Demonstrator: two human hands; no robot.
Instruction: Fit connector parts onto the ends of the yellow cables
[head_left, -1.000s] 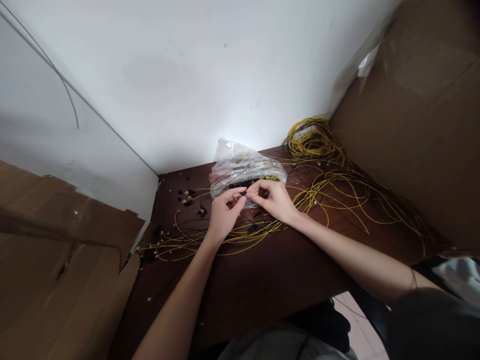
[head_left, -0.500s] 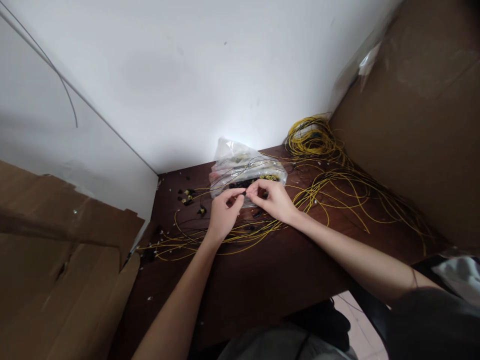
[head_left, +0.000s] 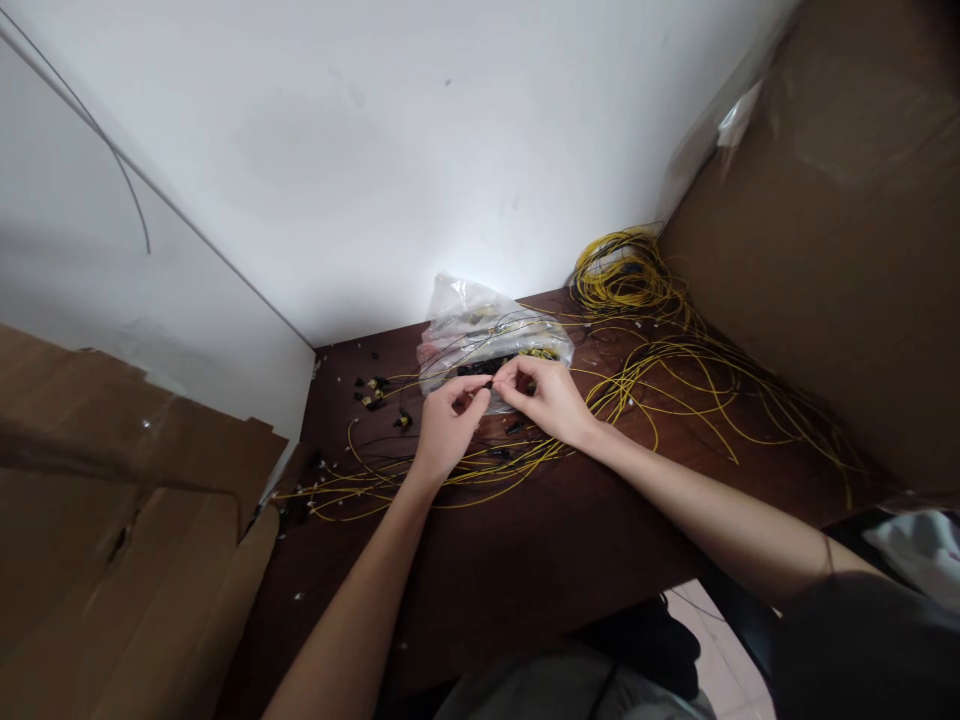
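Note:
My left hand (head_left: 450,418) and my right hand (head_left: 544,398) meet fingertip to fingertip over the dark table. Between thumb and forefinger, my left hand pinches a small black piece (head_left: 489,385) that looks like a connector. The right fingertips close at its other side, and what they grip is too small to make out. Just behind the hands lies a clear plastic bag (head_left: 461,305) with black and yellow parts (head_left: 540,355) at its mouth. Yellow and black wires (head_left: 487,490) run beneath both hands.
A coil of yellow wire (head_left: 622,275) rests at the back right, with loose strands (head_left: 675,360) spreading from it. Small black-and-yellow pieces (head_left: 375,390) lie to the left. Cardboard (head_left: 120,580) stands at left, a large brown box (head_left: 840,250) at right, a white wall (head_left: 420,150) behind.
Both hands stay together in nearly the same place, with only slight finger movement. The view has shifted very slightly.

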